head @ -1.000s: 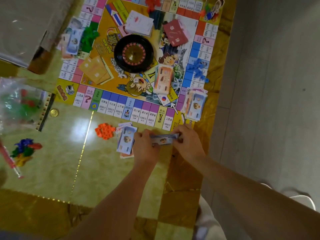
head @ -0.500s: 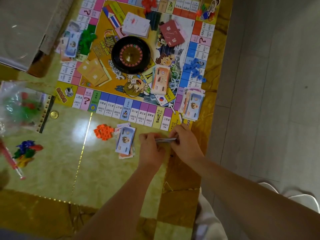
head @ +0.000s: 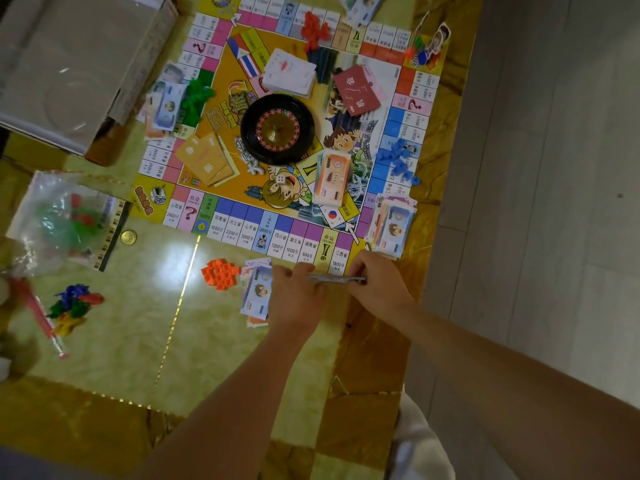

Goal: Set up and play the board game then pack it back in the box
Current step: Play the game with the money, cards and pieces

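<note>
The game board (head: pixel 242 216) lies open on the table with a black roulette wheel (head: pixel 277 128) at its middle. Just below the board's near edge, my left hand (head: pixel 294 296) and my right hand (head: pixel 375 284) each pinch one end of a thin stack of play money (head: pixel 337 279), held edge-on between them. Another money pile (head: pixel 258 294) lies on the table, partly under my left hand. Orange houses (head: pixel 220 273) sit left of it. Card stacks and more money piles rest on the board.
The game box (head: pixel 69 74) sits at the top left. A clear bag (head: pixel 69 220) of pieces, a gold coin (head: pixel 128 237) and loose coloured tokens (head: pixel 74 303) lie on the left. Blue houses (head: pixel 396 161) and a money pile (head: pixel 393 225) are near the table's right edge.
The stack of play money between my hands has turned from face-up to edge-on. Both hands stay in nearly the same spot; the camera tilted slightly.
</note>
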`<state>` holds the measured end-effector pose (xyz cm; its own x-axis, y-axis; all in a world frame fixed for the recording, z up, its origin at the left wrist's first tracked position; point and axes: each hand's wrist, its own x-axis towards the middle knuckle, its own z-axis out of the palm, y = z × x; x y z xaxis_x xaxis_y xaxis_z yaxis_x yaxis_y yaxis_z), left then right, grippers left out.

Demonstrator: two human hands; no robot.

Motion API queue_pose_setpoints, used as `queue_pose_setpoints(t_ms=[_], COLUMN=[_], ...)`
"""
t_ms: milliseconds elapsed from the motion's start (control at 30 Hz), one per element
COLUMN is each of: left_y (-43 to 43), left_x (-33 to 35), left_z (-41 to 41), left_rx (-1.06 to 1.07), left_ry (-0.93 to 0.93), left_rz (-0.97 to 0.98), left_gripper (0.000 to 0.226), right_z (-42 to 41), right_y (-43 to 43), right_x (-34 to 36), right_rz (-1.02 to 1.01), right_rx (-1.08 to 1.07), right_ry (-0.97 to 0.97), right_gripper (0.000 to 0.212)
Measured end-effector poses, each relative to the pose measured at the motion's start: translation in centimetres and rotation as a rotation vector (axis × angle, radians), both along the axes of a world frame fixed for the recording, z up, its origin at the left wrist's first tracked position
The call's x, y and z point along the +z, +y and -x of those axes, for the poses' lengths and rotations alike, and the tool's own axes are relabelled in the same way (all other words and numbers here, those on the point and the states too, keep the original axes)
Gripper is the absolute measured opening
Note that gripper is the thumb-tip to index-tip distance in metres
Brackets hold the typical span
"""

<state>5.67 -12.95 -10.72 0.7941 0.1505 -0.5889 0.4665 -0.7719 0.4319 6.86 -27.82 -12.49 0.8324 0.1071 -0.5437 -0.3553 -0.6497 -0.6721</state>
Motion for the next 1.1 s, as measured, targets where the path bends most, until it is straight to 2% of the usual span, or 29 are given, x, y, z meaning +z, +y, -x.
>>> queue_pose_setpoints(t_ms=[100,200,267,367,467,567,767,900,1033,1100], left_y=[0.5,0.4,0.3,-0.1,-0.6,-0.5,1.0,1.5,1.7,1.8], left_x=[0.9,1.1,1.0,1.0,0.9,0.7,-0.2,-1.2,-2.1,-2.5], left_z=[-1.5,-3.2,-4.3,-5.3,-6.2,-7.3,-9.7,-10.8,-11.5,-11.7], left_rx=[-0.050,-0.138,0.004,0.298,0.331,0.382,0.222,0.194,0.201,0.205], left_ry=[-0.163,-0.064,-0.018,-0.032,0.064,0.091,0.043,0.107,0.124,0.120], left_rz=[0.006,0.042,0.127,0.334,0.437,0.452,0.121,0.132,0.152,0.151], left_gripper=[0.030,0.022,0.023,0.038,0.018,0.008,0.026,0.030,0.015,0.017], right_z=[-2.0,-4.4,-5.8,-7.2,-8.1,-9.5,-14.3,-16.8,-17.5,-17.3], right_y=[-0.2,-0.5,-0.6,-0.5,0.0,0.0,-0.4,0.5,1.2,1.6], right_x=[1.2,2.3,2.6,2.8,2.8,2.7,2.1,1.0,-0.1,-0.3], right_rz=[-0.037,-0.061,-0.140,-0.330,-0.396,-0.326,-0.113,0.051,0.195,0.225], right_rx=[0.032,0.022,-0.138,-0.390,-0.424,-0.393,-0.305,-0.199,-0.150,-0.144], right_ry=[0.025,0.044,0.106,0.352,0.449,0.385,0.186,0.094,0.038,0.040], right_gripper=[0.015,0.016,0.020,0.025,0.019,0.015,0.023,0.032,0.046,0.051])
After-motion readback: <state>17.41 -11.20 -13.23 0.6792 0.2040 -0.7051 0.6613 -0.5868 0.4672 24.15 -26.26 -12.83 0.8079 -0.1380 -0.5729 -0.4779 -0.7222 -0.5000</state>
